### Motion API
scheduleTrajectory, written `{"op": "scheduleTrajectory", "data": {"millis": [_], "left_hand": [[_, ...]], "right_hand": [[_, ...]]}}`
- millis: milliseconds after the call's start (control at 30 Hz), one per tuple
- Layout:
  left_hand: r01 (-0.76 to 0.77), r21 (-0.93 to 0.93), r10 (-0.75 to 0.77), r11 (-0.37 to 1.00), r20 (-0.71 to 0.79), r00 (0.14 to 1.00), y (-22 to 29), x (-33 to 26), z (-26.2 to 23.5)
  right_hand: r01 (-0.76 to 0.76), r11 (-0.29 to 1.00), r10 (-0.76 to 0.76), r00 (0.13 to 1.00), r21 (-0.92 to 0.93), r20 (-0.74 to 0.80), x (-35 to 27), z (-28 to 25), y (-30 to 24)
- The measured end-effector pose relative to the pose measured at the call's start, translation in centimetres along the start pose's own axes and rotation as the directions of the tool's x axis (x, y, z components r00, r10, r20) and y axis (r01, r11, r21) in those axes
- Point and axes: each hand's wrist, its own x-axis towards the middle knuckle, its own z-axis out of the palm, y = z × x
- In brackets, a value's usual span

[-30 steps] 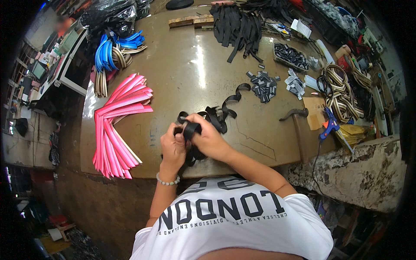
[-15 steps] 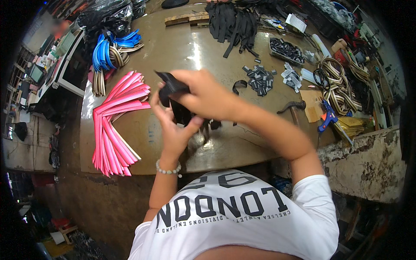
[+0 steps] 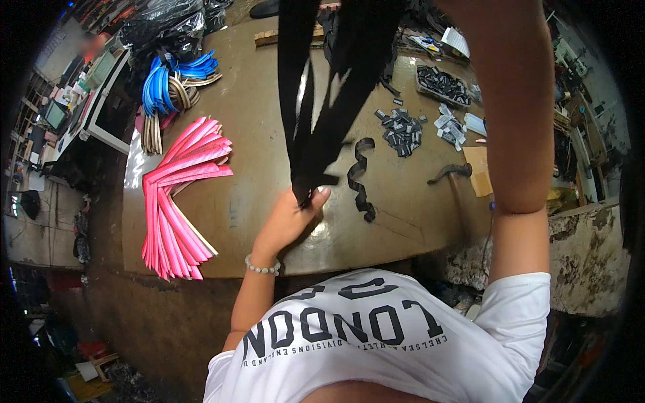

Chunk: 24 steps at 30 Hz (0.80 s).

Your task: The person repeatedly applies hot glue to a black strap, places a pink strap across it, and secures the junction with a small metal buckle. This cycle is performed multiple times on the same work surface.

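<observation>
My left hand is closed around the gathered lower ends of several black straps, above the near part of the table. From there the straps stretch upward and spread apart, running out past the top edge of the head view. My right arm is raised high on the right, and its hand lies beyond the top edge, so its grip is hidden. Just right of the left hand, a curled black strap lies on the table. A fanned bundle of pink straps rests to the left.
The brown table also bears blue straps at far left. Small dark metal clips lie in a heap, with a tray of more behind. A hammer sits near the right edge. Black plastic bags stand at the back left.
My right hand has swung up and out of view, and the black straps, bunched between both hands before, are now stretched long. My left hand has moved slightly right and nearer.
</observation>
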Motion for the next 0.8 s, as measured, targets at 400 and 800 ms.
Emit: {"op": "scheduleTrajectory", "data": {"millis": [400,800], "left_hand": [[-0.155,0.518,0.234,0.841,-0.091,0.968,-0.9,4.0,6.4],[0.196,-0.219,-0.188,0.956,0.055,0.981,-0.9,4.8,5.0]], "right_hand": [[-0.404,0.704,0.409,0.903,-0.584,-0.131,12.7,-10.6,19.4],[-0.155,0.580,0.115,0.988,-0.800,-0.107,-2.0,-10.1,44.5]]}}
